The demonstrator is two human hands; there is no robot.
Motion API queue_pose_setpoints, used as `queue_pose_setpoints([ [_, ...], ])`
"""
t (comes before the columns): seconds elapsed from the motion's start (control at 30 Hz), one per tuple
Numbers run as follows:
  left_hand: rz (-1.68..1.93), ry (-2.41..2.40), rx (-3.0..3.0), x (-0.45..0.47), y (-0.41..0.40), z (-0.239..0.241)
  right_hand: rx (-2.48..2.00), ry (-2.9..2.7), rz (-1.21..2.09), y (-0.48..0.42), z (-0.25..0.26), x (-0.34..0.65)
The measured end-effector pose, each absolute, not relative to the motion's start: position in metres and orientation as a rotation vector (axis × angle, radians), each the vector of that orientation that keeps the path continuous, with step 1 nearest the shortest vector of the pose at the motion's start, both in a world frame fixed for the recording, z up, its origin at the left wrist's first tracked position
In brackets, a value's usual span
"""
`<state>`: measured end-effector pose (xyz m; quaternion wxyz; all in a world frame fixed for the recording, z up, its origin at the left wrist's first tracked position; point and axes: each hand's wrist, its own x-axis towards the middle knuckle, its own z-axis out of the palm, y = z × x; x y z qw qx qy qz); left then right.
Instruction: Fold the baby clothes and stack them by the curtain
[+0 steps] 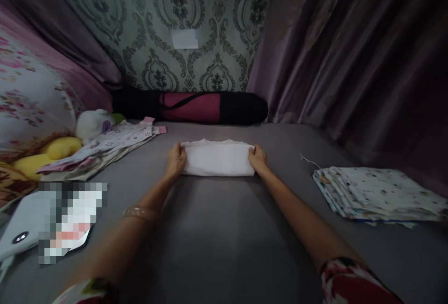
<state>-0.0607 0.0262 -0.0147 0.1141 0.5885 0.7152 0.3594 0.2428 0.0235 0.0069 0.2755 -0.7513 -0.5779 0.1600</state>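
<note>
White cloth [219, 159] over the grey sheet [224, 229], centre — left hand [175, 160] gripping its left end, right hand [258, 159] its right. From here I'd keep the pull even, ends level — far edge looks wavy.

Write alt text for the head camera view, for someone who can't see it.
A person's left hand and right hand grip opposite ends of a folded white cloth over a grey sheet. A stack of folded patterned cloths lies to the right, loose clothes to the left. Behind, a long black-and-pink bag lies before a patterned wall.
</note>
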Motion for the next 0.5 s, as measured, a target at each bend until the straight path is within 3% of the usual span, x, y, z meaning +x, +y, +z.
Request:
queue_pose_setpoints([
  [0.5, 0.788, 2.233, 1.968, -0.051, 0.04, -0.006, -2.102, -1.769, 0.206, 0.032, 0.01, 0.233],
])
